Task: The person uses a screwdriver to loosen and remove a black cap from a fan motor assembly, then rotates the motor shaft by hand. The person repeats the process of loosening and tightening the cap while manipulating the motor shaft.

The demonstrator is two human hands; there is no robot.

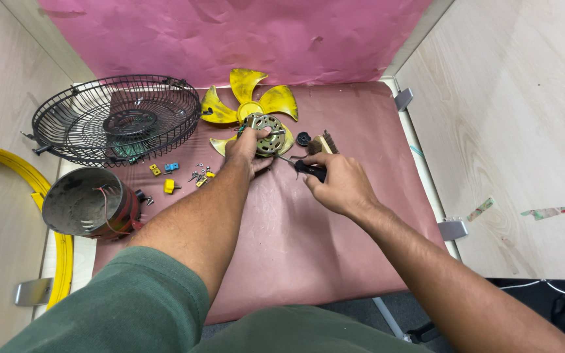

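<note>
The left hand point(248, 151) clamped the fan motor point(268, 133) on the counter point(308, 242), beside the yellow blade point(256, 95); the right hand point(338, 183) gripped a screwdriver point(308, 169). Unscrewing seemed underway; the tip needed seating squarely.

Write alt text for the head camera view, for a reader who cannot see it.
A person's left hand steadies a round fan motor on a pink-covered table while the right hand holds a black-handled screwdriver to it. A yellow fan blade lies behind the motor, with a black wire fan guard, a grey cylindrical housing and loose screws to the left.
</note>
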